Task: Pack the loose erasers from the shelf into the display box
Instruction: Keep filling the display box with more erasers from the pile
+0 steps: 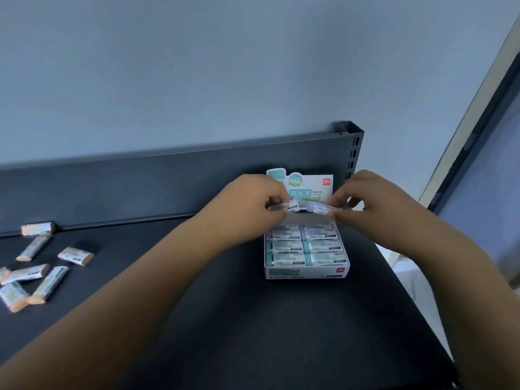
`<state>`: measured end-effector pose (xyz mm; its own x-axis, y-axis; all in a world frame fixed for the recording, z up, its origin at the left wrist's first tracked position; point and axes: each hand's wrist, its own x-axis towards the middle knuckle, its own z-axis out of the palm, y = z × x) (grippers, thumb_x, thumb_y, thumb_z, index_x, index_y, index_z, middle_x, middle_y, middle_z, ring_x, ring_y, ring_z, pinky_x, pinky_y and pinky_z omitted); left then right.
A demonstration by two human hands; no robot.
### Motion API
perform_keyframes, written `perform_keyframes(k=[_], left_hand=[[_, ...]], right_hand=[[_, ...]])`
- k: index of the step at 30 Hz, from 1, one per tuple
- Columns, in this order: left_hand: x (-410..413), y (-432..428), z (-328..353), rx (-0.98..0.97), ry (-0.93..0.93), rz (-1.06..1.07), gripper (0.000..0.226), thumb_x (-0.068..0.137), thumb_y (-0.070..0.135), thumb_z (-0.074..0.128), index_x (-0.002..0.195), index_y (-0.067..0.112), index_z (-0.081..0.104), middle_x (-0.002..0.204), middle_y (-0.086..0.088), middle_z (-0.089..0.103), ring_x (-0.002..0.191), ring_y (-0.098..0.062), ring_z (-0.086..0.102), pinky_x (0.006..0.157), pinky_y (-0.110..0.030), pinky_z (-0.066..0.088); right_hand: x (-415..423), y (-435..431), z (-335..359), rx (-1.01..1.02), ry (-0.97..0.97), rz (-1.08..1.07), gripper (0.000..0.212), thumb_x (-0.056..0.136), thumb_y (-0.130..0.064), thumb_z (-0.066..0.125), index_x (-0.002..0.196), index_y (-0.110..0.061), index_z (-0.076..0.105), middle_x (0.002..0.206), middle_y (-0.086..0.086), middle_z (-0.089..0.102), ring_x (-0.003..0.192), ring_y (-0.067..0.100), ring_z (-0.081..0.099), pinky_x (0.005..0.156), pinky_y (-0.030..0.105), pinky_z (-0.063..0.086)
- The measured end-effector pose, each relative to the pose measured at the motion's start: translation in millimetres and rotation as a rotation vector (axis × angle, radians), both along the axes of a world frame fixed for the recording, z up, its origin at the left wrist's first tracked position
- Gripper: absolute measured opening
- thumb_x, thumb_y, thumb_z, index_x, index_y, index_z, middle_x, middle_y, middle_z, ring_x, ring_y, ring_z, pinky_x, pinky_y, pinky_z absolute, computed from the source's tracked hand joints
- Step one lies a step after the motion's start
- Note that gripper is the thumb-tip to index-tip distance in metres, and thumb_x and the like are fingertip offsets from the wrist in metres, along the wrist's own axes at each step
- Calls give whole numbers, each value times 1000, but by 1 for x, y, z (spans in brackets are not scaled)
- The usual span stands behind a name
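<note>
Two erasers are being held over the display box (306,272), at the 12 o'clock end of its tray, just in front of the upright header card (312,185). The barcode eraser (292,207) is being pinched between the curled fingers and thumb of the left hand (259,204). The purple eraser (318,207) is being pinched in the same manner by the right hand (374,204). The two are being presented end to end; whether they are touching cannot be told.

The tray is being filled in two columns. The rows toward 6 o'clock are occupied, and the row at 12 o'clock is partly hidden by the hands. A group of loose erasers (76,256) is lying on the shelf (253,319) at 9 o'clock from the box, well apart from it.

Each eraser is being judged light, small and fairly stiff, with a glossy wrapper that is likely to slip. Hold is best taken on the two long sides near the middle, not at the ends. The box is being judged as thin card, light enough to slide when an eraser is pressed into a tight row.
</note>
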<state>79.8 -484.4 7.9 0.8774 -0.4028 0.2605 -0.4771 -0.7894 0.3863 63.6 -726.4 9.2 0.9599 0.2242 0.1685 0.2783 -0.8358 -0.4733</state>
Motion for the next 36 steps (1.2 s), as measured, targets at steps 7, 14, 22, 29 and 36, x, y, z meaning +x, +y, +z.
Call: perform_keyframes(k=[7,14,22,29,36], left_hand=[[12,-4,3,87,74,1,20,83,27,77,102,32,77,96,16,72,86,0,62,79,-27,54],[14,-7,2,148,107,-38,18,81,24,80,98,31,80,94,16,74,78,4,59,76,-20,50],[16,-3,-3,126,157,-62,16,90,29,73,103,31,81,77,28,61,78,12,57,74,-9,43],[14,-2,-1,89,193,-66,20,87,19,74,100,32,81,80,25,65,76,16,58,67,0,41],[12,0,3,91,208,-74,25,88,12,70,100,31,81,78,26,63,72,19,55,66,4,38]], right_hand=[[13,8,9,-194,20,-16,11,82,-35,79,89,-35,70,91,-13,58,79,3,53,63,20,37],[16,21,21,-144,205,-42,11,76,-28,85,82,-28,76,77,-14,64,70,5,60,63,27,49],[20,23,18,-50,325,-64,6,80,-23,81,81,-26,76,87,-7,71,68,16,68,63,30,57],[16,22,16,-25,299,-81,9,83,-29,77,75,-27,78,75,-8,72,65,15,70,58,28,52],[11,27,14,-66,274,-111,4,83,-27,78,79,-28,80,83,-13,68,69,6,60,63,26,49]])
